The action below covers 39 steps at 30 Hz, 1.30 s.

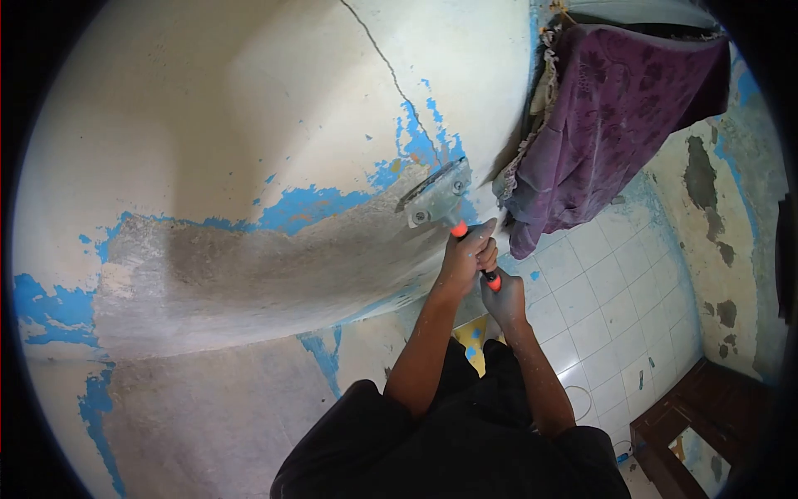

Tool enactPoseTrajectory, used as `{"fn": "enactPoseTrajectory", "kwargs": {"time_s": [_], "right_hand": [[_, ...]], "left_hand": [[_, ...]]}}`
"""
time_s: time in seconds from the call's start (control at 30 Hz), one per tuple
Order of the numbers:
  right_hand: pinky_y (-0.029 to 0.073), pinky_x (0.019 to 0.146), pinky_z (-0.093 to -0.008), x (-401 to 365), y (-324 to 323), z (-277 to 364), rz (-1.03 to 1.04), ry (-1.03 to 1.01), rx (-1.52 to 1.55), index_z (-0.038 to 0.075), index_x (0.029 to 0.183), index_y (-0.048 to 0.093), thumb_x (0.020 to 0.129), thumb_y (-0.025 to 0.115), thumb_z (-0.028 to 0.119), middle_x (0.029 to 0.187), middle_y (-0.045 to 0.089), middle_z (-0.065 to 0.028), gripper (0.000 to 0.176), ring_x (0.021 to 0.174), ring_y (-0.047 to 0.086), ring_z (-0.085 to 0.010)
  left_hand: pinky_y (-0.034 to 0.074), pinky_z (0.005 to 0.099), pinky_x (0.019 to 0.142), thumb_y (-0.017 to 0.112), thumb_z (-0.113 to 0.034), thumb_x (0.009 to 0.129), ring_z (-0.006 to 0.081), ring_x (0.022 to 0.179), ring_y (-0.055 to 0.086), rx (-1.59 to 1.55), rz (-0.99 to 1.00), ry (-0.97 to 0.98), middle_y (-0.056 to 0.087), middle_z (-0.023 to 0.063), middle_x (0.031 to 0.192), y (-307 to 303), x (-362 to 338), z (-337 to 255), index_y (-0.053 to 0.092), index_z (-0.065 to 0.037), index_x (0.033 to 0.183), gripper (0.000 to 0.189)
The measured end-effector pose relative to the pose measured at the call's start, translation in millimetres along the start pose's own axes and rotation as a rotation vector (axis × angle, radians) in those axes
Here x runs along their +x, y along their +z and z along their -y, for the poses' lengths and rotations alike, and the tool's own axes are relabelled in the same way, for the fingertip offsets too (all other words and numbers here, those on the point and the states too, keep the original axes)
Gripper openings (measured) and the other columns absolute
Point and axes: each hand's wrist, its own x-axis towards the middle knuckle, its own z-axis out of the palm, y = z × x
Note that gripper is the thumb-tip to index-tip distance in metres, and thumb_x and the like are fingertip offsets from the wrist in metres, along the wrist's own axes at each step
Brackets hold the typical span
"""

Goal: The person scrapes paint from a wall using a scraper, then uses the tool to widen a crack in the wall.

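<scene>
A scraper (439, 193) with a wide metal head and a black and orange handle lies against the wall (274, 108), at the edge of blue paint patches beneath a crack. My left hand (469, 258) is wrapped round the handle just behind the head, its thumb pointing along it. Lower down, my right hand (504, 298) closes round the handle's end by the orange part. Left of the scraper runs a bare grey band (249, 266) of wall, bordered above by ragged blue paint (307, 208).
A purple patterned cloth (598, 125) hangs over something at the upper right, close to the scraper. White floor tiles (598, 283) lie below it. A dark wooden frame (682, 416) stands at the lower right. The right-hand wall (723, 249) has peeling patches.
</scene>
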Motion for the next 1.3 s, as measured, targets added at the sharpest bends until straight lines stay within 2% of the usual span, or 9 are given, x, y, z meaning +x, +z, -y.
{"fn": "enactPoseTrajectory", "kwargs": {"time_s": [0.2, 0.37, 0.57, 0.77, 0.87, 1.0, 1.07, 1.23, 1.3], "right_hand": [[0.045, 0.053, -0.0444, -27, 8, -45, 0.062, 0.079, -0.058, 0.001, 0.083, 0.061, 0.077, 0.064, 0.013, 0.063, 0.057, -0.0234, 0.014, 0.065, 0.06, -0.0425], [0.044, 0.052, -0.04, -20, 10, -22, 0.055, 0.053, 0.033, -0.002, 0.083, 0.06, 0.079, 0.061, 0.01, 0.062, 0.055, -0.0245, 0.013, 0.061, 0.058, -0.0431], [0.046, 0.054, -0.0441, -32, 14, -48, 0.058, 0.079, -0.007, 0.002, 0.08, 0.061, 0.077, 0.064, 0.016, 0.065, 0.058, -0.0225, 0.015, 0.068, 0.06, -0.0426], [0.044, 0.053, -0.0408, -5, -5, -3, 0.013, -0.006, -0.004, 0.0, 0.083, 0.061, 0.078, 0.062, 0.011, 0.064, 0.056, -0.025, 0.012, 0.065, 0.059, -0.0434], [0.044, 0.052, -0.0417, -26, -1, -27, 0.071, 0.067, -0.041, 0.0, 0.083, 0.061, 0.078, 0.063, 0.011, 0.064, 0.057, -0.0245, 0.012, 0.066, 0.058, -0.0435], [0.044, 0.053, -0.0424, -21, 9, -29, 0.031, 0.038, -0.023, 0.0, 0.082, 0.061, 0.077, 0.063, 0.012, 0.064, 0.057, -0.0241, 0.013, 0.065, 0.058, -0.0435], [0.045, 0.053, -0.0425, -7, -7, -2, 0.024, 0.024, -0.032, 0.0, 0.081, 0.061, 0.077, 0.064, 0.012, 0.064, 0.057, -0.0241, 0.013, 0.065, 0.059, -0.0435], [0.044, 0.052, -0.0424, -25, 4, -24, 0.043, 0.039, -0.008, 0.0, 0.081, 0.061, 0.077, 0.063, 0.011, 0.063, 0.056, -0.0246, 0.012, 0.065, 0.058, -0.044], [0.044, 0.053, -0.0438, -16, 6, -22, 0.022, 0.007, 0.002, 0.001, 0.081, 0.061, 0.077, 0.064, 0.014, 0.063, 0.057, -0.0236, 0.013, 0.065, 0.059, -0.0434]], "left_hand": [[0.026, 0.0279, 0.048, 0.056, -0.028, 0.091, 0.0107, 0.042, 0.024, -0.072, -0.073, -0.151, 0.025, -0.0024, 0.048, -22, 2, 45, 0.029, -0.016, 0.057, 0.045], [0.026, 0.0282, 0.048, 0.054, -0.028, 0.091, 0.0098, 0.042, 0.023, 0.02, -0.098, -0.07, 0.023, -0.0034, 0.048, -15, -3, 29, 0.03, -0.017, 0.058, 0.043], [0.025, 0.0271, 0.047, 0.052, -0.029, 0.092, 0.0094, 0.043, 0.023, -0.051, -0.071, -0.102, 0.022, -0.0043, 0.049, -22, 2, 46, 0.03, -0.017, 0.058, 0.042], [0.026, 0.0278, 0.049, 0.051, -0.028, 0.09, 0.0105, 0.044, 0.024, 0.012, 0.014, -0.022, 0.022, -0.0035, 0.049, -6, 2, 12, 0.03, -0.017, 0.06, 0.038], [0.026, 0.0271, 0.047, 0.055, -0.027, 0.09, 0.0106, 0.042, 0.025, -0.119, -0.02, -0.087, 0.025, -0.0023, 0.047, -26, -1, 44, 0.029, -0.016, 0.057, 0.043], [0.026, 0.0281, 0.049, 0.048, -0.027, 0.093, 0.0108, 0.043, 0.023, 0.007, -0.05, -0.066, 0.023, -0.0031, 0.048, -8, -4, 19, 0.029, -0.017, 0.058, 0.04], [0.026, 0.028, 0.048, 0.048, -0.027, 0.093, 0.0105, 0.042, 0.024, -0.003, 0.0, -0.038, 0.023, -0.0032, 0.048, -6, -4, 13, 0.03, -0.017, 0.058, 0.041], [0.027, 0.028, 0.046, 0.055, -0.028, 0.09, 0.0103, 0.042, 0.025, -0.069, -0.068, -0.095, 0.025, -0.0031, 0.048, -17, -3, 33, 0.03, -0.015, 0.058, 0.042], [0.027, 0.028, 0.047, 0.051, -0.026, 0.092, 0.01, 0.042, 0.024, -0.034, -0.053, -0.033, 0.024, -0.0034, 0.048, -11, -2, 22, 0.031, -0.016, 0.058, 0.04]]}}
